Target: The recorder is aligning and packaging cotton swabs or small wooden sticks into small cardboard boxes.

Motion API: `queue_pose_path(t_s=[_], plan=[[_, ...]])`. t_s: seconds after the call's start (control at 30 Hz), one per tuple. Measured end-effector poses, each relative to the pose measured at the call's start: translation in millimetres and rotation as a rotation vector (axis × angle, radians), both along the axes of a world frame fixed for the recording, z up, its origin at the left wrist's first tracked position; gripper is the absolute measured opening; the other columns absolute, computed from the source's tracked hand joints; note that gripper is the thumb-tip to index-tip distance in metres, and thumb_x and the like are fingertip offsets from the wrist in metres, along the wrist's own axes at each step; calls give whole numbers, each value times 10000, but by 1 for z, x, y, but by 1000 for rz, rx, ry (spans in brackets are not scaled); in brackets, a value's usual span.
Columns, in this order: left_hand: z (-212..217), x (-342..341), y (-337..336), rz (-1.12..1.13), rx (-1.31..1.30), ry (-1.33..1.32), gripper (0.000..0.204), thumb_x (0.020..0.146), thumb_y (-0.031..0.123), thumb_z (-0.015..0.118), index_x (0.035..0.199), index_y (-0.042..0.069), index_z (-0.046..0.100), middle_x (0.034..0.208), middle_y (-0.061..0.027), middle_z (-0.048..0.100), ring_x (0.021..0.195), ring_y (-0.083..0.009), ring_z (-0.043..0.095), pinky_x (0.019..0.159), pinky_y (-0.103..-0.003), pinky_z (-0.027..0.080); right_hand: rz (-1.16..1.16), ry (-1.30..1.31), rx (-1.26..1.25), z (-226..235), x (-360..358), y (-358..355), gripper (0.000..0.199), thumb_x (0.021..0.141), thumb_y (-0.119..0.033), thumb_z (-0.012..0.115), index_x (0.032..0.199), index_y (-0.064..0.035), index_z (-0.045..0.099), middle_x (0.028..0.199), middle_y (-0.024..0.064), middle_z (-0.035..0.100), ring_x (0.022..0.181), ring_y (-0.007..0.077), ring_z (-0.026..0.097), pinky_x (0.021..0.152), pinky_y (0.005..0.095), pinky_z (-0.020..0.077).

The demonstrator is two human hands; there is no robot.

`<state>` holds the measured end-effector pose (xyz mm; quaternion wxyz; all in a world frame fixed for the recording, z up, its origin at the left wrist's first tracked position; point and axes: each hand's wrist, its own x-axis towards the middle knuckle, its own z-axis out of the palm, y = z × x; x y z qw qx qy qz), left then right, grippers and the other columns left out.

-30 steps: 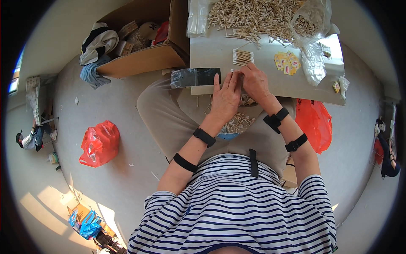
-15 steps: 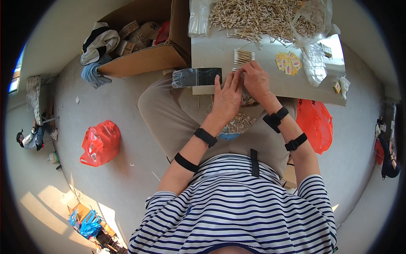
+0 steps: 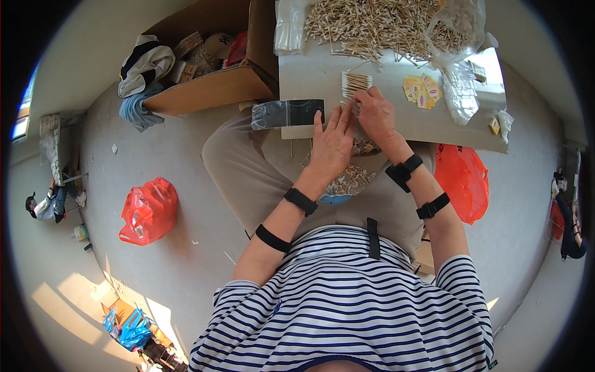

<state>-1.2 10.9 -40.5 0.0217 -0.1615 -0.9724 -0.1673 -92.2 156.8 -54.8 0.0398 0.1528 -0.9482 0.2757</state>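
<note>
A neat row of cotton swabs (image 3: 356, 82) lies on the pale table board (image 3: 396, 121), just beyond my fingertips. My left hand (image 3: 333, 137) rests at the board's near edge, fingers stretched out and thumb apart. Close beside it, my right hand (image 3: 375, 116) has bent fingers drawn together at the near end of the row, closed on cotton swabs there; the fingertips partly hide them. Left of my left hand lies a flat black and clear plastic pouch (image 3: 288, 115). To the right are small yellow and white cards (image 3: 421, 92).
A big heap of loose swabs (image 3: 372, 28) covers the board's far side, with clear bags (image 3: 460, 93) around it. An open carton (image 3: 211, 90) stands at left. Red bags (image 3: 149, 211) are on the floor. Loose swabs (image 3: 353, 180) lie in my lap.
My right fingers have shifted very slightly at the near end of the swab row. My left hand stays in nearly the same place.
</note>
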Motion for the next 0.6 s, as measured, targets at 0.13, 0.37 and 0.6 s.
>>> queue_pose_path(t_s=[0.13, 0.37, 0.6], plan=[[-1, 1, 0, 3, -2, 36, 872, 729, 200, 867, 1479, -10, 477, 1626, -147, 375, 1504, -319, 362, 1173, -654, 271, 57, 16, 50, 2, 6, -3, 137, 903, -42, 599, 984, -116, 681, 984, 108, 646, 869, 385, 676, 728, 486, 547], [-4, 0, 0, 4, -26, 22, 866, 727, 194, 866, 1476, -12, 481, 1621, -145, 378, 1514, -309, 349, 1183, -665, 241, -26, 82, -85, -2, -1, 4, 65, 884, -95, 650, 943, -119, 662, 1003, 100, 639, 832, 385, 685, 708, 506, 549], [-6, 0, 0, -13, -34, 58, 850, 713, 201, 862, 1446, -46, 508, 1602, -166, 397, 1514, -314, 349, 1219, -652, 196, -58, 130, 0, -8, -8, 0, 56, 878, -94, 654, 929, -117, 657, 988, 94, 625, 799, 387, 678, 681, 502, 545]])
